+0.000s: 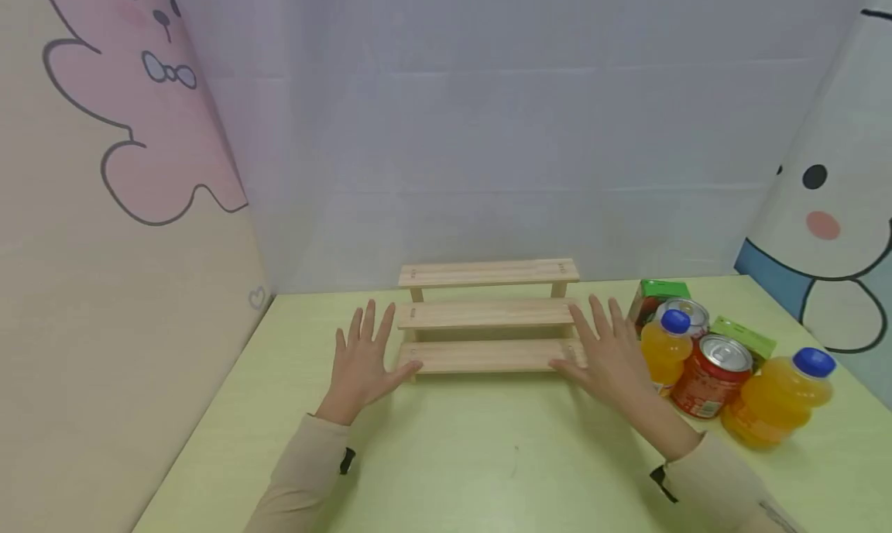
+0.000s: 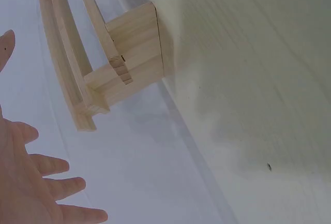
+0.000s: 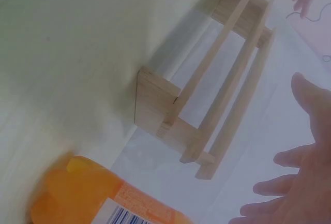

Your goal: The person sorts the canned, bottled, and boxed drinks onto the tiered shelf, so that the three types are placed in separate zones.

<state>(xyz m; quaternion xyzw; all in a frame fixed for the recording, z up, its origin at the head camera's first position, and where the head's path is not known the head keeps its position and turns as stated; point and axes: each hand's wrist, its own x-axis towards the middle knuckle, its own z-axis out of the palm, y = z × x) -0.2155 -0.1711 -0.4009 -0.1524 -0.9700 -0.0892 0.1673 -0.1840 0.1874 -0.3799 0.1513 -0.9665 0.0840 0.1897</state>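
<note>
A three-tier wooden rack (image 1: 488, 356) stands on the table near the back curtain. My left hand (image 1: 362, 366) hovers by its left end with the fingers spread and straight, holding nothing. Spread the same way, my right hand (image 1: 609, 359) is at the rack's right end, empty too. In both wrist views, the left hand (image 2: 26, 188) and the right hand (image 3: 305, 182) show a gap to the rack. Close to the right hand is an orange juice bottle (image 1: 663, 355) with a blue cap; its label and barcode appear in the right wrist view.
On the table's right side are a red can (image 1: 711, 382), another can (image 1: 686, 312) behind it, a second juice bottle (image 1: 777, 401), a green box (image 1: 658, 291) and another green box (image 1: 746, 338). A pale curtain (image 1: 488, 130) hangs behind the pale yellow table (image 1: 474, 463).
</note>
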